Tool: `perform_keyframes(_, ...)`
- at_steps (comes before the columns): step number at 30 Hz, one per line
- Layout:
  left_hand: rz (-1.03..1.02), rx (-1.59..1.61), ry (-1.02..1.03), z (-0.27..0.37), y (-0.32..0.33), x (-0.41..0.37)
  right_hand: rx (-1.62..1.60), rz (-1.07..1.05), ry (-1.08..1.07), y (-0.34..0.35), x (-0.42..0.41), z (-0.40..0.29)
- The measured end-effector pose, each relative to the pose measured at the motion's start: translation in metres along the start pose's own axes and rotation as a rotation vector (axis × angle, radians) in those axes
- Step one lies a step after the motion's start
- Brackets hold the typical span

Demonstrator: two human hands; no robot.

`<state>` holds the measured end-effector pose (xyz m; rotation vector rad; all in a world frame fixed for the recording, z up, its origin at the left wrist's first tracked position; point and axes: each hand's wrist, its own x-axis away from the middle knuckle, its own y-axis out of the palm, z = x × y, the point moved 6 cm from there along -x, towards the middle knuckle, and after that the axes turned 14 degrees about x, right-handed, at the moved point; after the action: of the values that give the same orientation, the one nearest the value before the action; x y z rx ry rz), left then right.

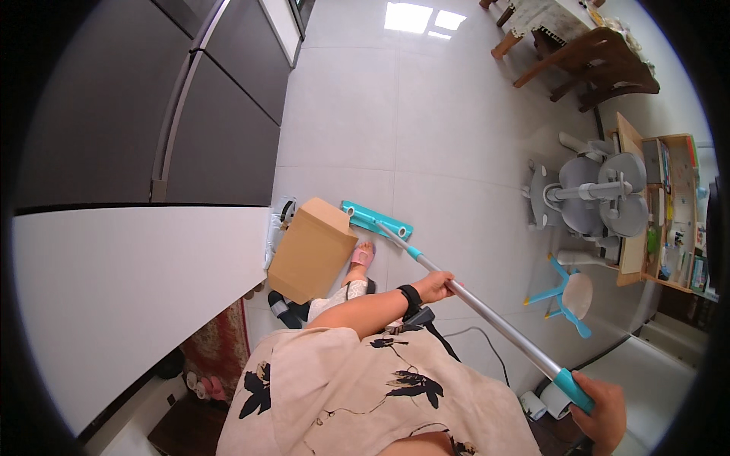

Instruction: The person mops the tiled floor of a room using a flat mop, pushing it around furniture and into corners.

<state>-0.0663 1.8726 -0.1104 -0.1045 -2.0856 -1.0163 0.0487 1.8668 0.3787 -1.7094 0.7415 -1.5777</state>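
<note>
A flat mop with a long metal handle [502,325] and a wide turquoise head [376,219] lies slantwise before me, its head on the floor. My left hand [434,286], with a black band at the wrist, grips the middle of the handle. Around the turquoise grip at the handle's upper end, at the lower right, my right hand [601,407] is closed. A cardboard box [313,251] stands just left of the mop head, beside my foot in a pink slipper [363,255].
Dark shoes [285,310] and a silvery package [275,233] are near the box. Tall dark cabinet doors [228,114] rise at left. On the right stand a blue-legged stool [577,296], a grey desk chair [582,194] and a wooden chair [604,62]. A cable [493,347] crosses the floor.
</note>
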Motion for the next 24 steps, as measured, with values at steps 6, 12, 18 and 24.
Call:
perform_keyframes(6,0.011,-0.062,0.133,0.058,0.005,0.031,-0.064,-0.016,0.03,-0.003,-0.031,-0.029)
perform_keyframes(12,-0.024,-0.087,0.264,0.089,-0.003,0.036,-0.122,0.024,-0.044,0.01,-0.053,-0.025)
perform_keyframes(18,0.101,-0.145,0.425,0.104,-0.04,0.016,-0.477,-0.04,0.057,0.086,-0.053,0.014)
perform_keyframes(24,0.383,-0.235,0.432,0.089,-0.064,0.0,-0.783,-0.173,0.261,0.193,-0.019,0.05)
